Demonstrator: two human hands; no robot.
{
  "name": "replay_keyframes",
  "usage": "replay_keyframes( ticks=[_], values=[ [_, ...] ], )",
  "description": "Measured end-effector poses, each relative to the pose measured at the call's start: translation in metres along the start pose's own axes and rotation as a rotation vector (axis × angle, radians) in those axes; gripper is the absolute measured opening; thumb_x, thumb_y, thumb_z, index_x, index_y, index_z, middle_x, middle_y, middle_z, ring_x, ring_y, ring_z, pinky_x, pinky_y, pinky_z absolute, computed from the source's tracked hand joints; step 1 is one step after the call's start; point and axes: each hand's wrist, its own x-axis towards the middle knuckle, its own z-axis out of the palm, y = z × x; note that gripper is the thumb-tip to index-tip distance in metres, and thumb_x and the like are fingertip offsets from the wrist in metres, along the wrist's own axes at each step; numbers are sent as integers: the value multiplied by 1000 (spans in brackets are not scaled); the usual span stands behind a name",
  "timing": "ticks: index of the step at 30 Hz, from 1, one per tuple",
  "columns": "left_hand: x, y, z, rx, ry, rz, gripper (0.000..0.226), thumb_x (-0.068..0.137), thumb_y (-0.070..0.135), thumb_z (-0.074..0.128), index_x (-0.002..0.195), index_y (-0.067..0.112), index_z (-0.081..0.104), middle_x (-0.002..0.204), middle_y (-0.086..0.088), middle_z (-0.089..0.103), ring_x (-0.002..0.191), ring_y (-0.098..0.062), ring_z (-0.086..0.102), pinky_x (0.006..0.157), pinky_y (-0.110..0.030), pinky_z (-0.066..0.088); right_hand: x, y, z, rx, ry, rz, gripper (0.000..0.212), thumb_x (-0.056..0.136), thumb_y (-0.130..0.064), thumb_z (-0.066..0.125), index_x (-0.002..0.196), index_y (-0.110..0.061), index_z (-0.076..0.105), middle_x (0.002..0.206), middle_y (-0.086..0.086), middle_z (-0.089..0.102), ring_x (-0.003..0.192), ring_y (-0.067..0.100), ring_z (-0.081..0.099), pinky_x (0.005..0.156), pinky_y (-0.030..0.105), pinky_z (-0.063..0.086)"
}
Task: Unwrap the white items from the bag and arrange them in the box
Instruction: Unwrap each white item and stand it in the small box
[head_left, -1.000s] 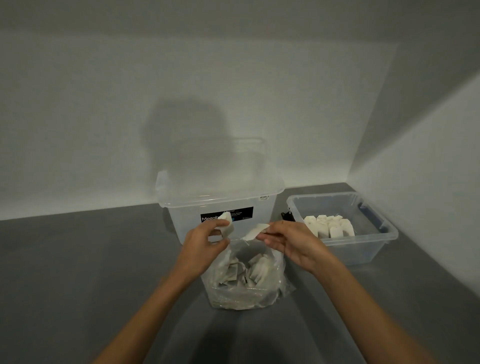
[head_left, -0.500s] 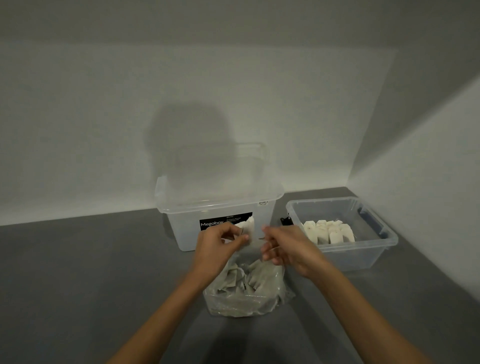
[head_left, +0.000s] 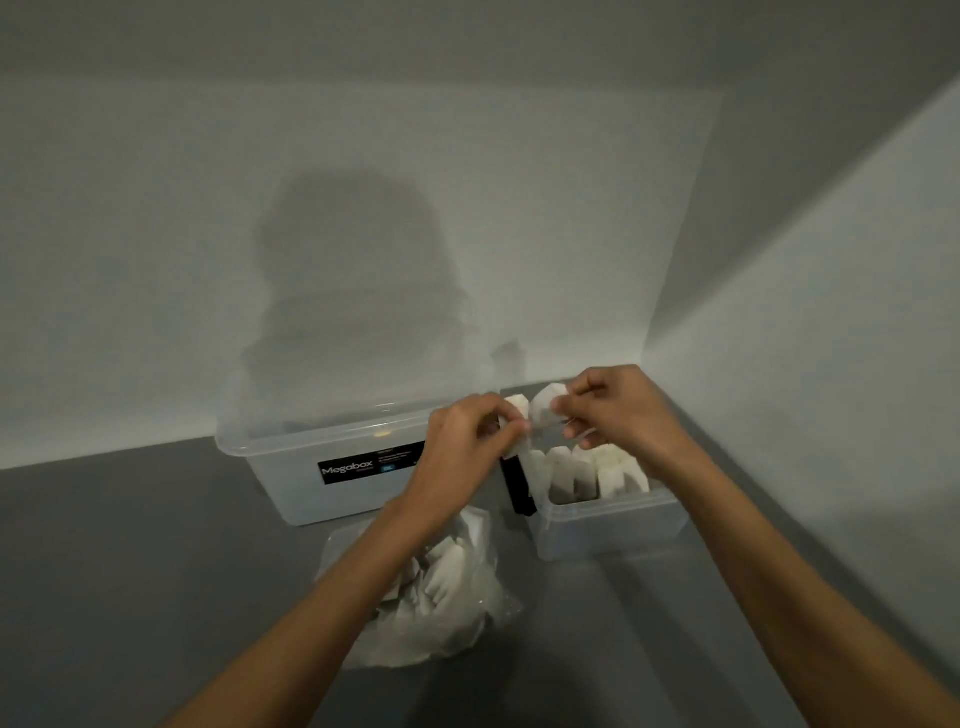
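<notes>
hands have lifted off the bag (head_left: 452, 597); left hand (head_left: 462, 441) and right hand (head_left: 618, 410) each pinch the white item (head_left: 543, 410) held between them. the box (head_left: 608, 530) lies just below, nearer the right hand.

Bare rm corner: white walls (head_left: 260, 156), grey surface (head_left: 130, 545), storage bin (head_left: 291, 467).
</notes>
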Motion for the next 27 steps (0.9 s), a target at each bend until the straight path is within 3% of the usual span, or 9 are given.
replay_keyframes(
  ticks=[4, 7, 10, 13, 18, 22, 24, 27],
  values=[
    [36, 13, 29, -71, -136, -128, 39, 86, 15, 67, 120, 28, 53, 77, 1, 66, 68, -5, 64, 65, -13, 50, 28, 15, -57, -359, -26, -131, 9, 85, -6, 68, 86, -14, 67, 67, 6, 69, 50, 9, 65, 47, 17, 52],
    [59, 13, 59, 71, -229, -151, 22, 86, 17, 64, 106, 25, 65, 84, 0, 68, 72, -7, 62, 61, -5, 42, 53, 35, -78, -568, -59, -184, 10, 89, -10, 62, 89, -17, 68, 72, 1, 69, 52, 7, 63, 50, 15, 50],
    [74, 8, 91, 176, -341, -199, 11, 86, 13, 62, 91, 18, 71, 84, -1, 68, 78, -11, 61, 67, -15, 47, 76, 58, -81, -713, -151, -186, 14, 90, -13, 61, 97, -11, 73, 90, 8, 72, 65, 11, 59, 64, 24, 51],
    [82, 2, 117, 262, -484, -253, 14, 85, 5, 59, 92, 13, 70, 85, 2, 64, 81, -11, 59, 74, -22, 48, 92, 76, -73, -755, -273, -140, 15, 89, -13, 61, 98, -11, 73, 92, 8, 71, 67, 15, 62, 60, 22, 50],
    [92, -17, 151, 446, -613, -351, 13, 86, 5, 61, 97, 7, 68, 101, -8, 68, 94, -20, 62, 83, -28, 48, 113, 104, -50, -813, -534, -59, 28, 89, 3, 54, 112, -7, 66, 98, 12, 67, 71, 21, 67, 61, 25, 56],
    [94, -33, 165, 634, -728, -427, 18, 90, 9, 57, 106, 7, 64, 110, -10, 64, 101, -23, 60, 88, -31, 45, 123, 120, -36, -815, -613, -23, 21, 93, -2, 52, 112, -5, 62, 94, 13, 66, 59, 12, 57, 48, 16, 44],
    [93, -40, 170, 698, -735, -437, 20, 90, 11, 57, 109, 7, 64, 114, -10, 63, 105, -24, 59, 92, -32, 44, 128, 128, -28, -823, -595, -30, 17, 93, -2, 53, 107, -3, 63, 93, 16, 65, 64, 17, 60, 53, 21, 48],
    [92, -48, 177, 771, -686, -423, 21, 91, 13, 55, 109, 7, 65, 115, -10, 63, 105, -25, 60, 90, -33, 44, 135, 138, -18, -807, -522, -71, 16, 91, 2, 52, 102, 1, 63, 91, 19, 63, 86, 31, 66, 71, 35, 54]
  ],
)
